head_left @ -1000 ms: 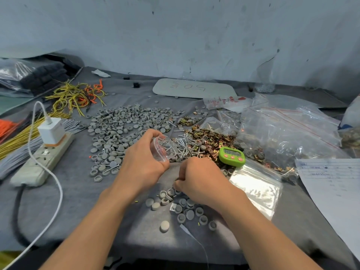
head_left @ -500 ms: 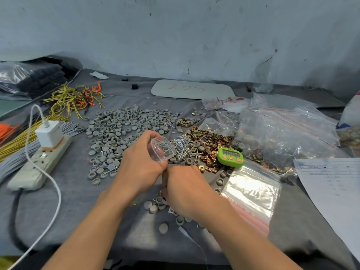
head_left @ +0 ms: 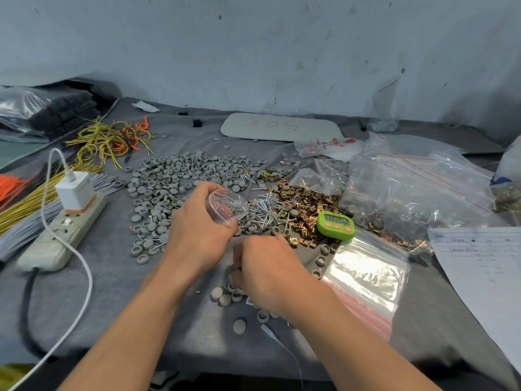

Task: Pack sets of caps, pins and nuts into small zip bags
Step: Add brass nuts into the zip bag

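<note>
My left hand (head_left: 197,232) holds a small clear zip bag (head_left: 225,206) with its mouth spread open, above the pile of silver pins (head_left: 267,210). My right hand (head_left: 265,270) is curled knuckles-up over a small cluster of grey caps (head_left: 225,297) near the table's front; what its fingers hold is hidden. A large spread of grey caps (head_left: 180,176) lies behind the left hand. Brass-coloured nuts (head_left: 307,198) are heaped to the right of the pins.
A green timer (head_left: 335,224) sits by the nuts. A stack of empty zip bags (head_left: 366,275) lies right of my right hand, with large clear bags (head_left: 417,190) behind. A power strip with charger (head_left: 62,224) and wire bundles (head_left: 107,139) lie left. Paper sheet (head_left: 485,275) at right.
My right hand went from the front caps up to the bag's mouth and has now dropped back onto the caps. My left hand keeps the bag open in place.
</note>
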